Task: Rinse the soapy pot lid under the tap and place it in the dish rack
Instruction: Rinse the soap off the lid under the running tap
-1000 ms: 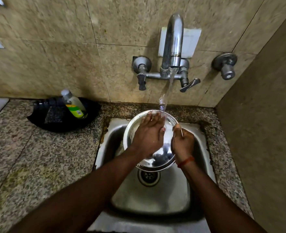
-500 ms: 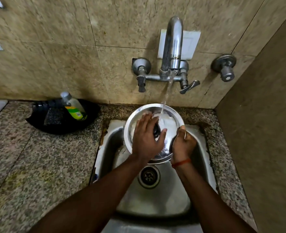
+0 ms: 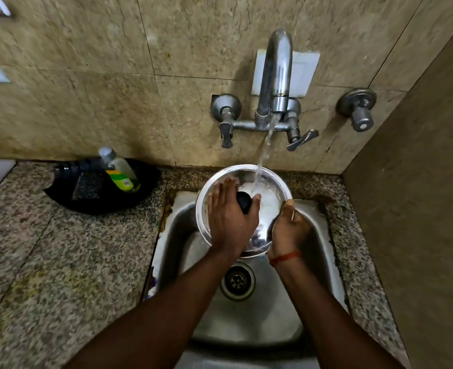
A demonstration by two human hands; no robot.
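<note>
A round steel pot lid (image 3: 269, 206) with a black knob (image 3: 244, 201) is held tilted over the sink (image 3: 249, 310), under the tap (image 3: 274, 75). Running water (image 3: 262, 158) lands on the lid's upper part near the knob. My left hand (image 3: 230, 219) lies flat across the lid's face, its fingers spread beside the knob. My right hand (image 3: 289, 227) grips the lid's right rim, with an orange thread at the wrist. No dish rack is in view.
A black tray (image 3: 68, 201) on the granite counter (image 3: 47, 262) left of the sink holds a dish soap bottle (image 3: 120, 170). Two tap handles (image 3: 226, 129) flank the spout; a separate valve (image 3: 358, 110) sits on the tiled wall. A side wall (image 3: 420, 209) closes the right.
The lid has risen and tipped so its knob side faces me. My left hand slid down across it, uncovering the knob. The water now hits near the knob.
</note>
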